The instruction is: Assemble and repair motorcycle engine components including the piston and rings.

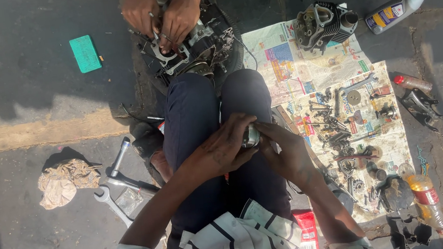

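sitting over dark trousers (194, 127), the person holds a small round metal engine part (250, 136) between both hands above the knees. the left hand (223, 147) curls over it from the left, fingers closed around its top and side, thumb tucked under. the right hand (287, 153) meets it from the right, fingertips pinched against the part's near edge, palm turned up and partly open. what kind of part it is cannot be told; only a grey shiny face shows between the fingers.

far from the knees, at the top of the view, another person's two hands (162, 15) press on a dark engine crankcase (196, 46) lying on the pavement. to the right, a spread of newspaper (304, 70) carries a finned cylinder head (324, 22) at its far end and a scatter of bolts, gears and small fittings (345, 138) nearer. a grey oil bottle (398, 8) lies beyond the paper's far right corner, and a clear plastic bottle with an orange label (425, 198) lies at the near right. on the left, a crumpled rag (64, 182) sits beside a spanner (109, 201) and a socket wrench (120, 158). a green rectangular block (85, 53) lies far left on the ground.
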